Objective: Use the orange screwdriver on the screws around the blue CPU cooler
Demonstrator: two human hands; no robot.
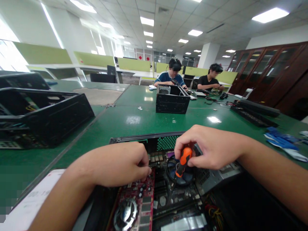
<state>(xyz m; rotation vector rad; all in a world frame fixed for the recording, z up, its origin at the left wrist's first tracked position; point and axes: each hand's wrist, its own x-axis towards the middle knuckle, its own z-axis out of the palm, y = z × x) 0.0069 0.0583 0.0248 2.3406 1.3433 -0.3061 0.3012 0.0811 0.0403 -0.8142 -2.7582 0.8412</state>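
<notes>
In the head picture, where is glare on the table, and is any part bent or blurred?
Head view: ceiling lights leave white glare patches on the green table; straight edges bow outward near the borders, wide-lens distortion; the right hand with the screwdriver is sharp; the lower left corner is pixelated.

Right hand (211, 147) covers the top of the orange screwdriver (183, 162); its tip is lost against the fan (180, 173). Left hand (120, 163) hides its own fingertips. Open computer case (154, 192) cut off at bottom edge. Paper (36, 199), lower left, blurred.
</notes>
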